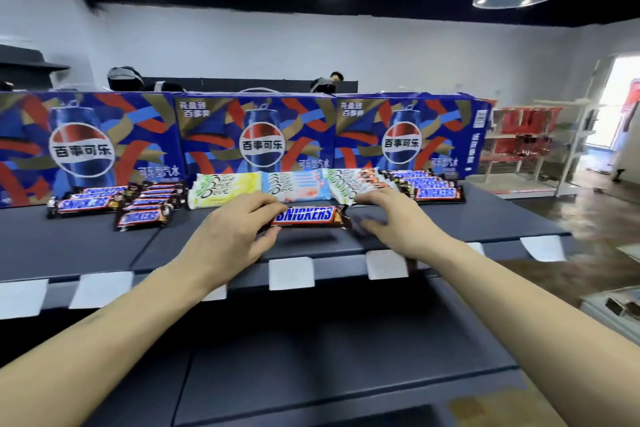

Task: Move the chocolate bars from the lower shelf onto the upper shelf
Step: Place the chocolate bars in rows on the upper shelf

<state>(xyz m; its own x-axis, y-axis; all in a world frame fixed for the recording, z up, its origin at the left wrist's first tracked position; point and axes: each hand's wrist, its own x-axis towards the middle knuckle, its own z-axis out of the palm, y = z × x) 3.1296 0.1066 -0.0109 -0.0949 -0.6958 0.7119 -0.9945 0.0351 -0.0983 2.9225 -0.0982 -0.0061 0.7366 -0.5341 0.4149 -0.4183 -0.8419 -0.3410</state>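
Observation:
A brown Snickers bar (pixel 306 217) lies lengthwise on the dark upper shelf (pixel 467 218), near its front edge. My left hand (pixel 235 229) pinches the bar's left end, fingers on top and thumb at the front. My right hand (pixel 391 218) hovers at the bar's right end with spread, blurred fingers and holds nothing. More Snickers bars are stacked on the upper shelf at the left (pixel 86 201), centre left (pixel 149 206) and right (pixel 431 185). The lower shelf (pixel 311 340) beneath my forearms shows no bars.
Pale wrapped bars, yellow (pixel 225 187), blue-white (pixel 294 184) and orange-white (pixel 356 182), lie just behind the held bar. Three blue Pepsi cartons (pixel 256 135) stand along the shelf's back. White price tags (pixel 291 274) line the front edge. A white rack (pixel 540 146) stands at the right.

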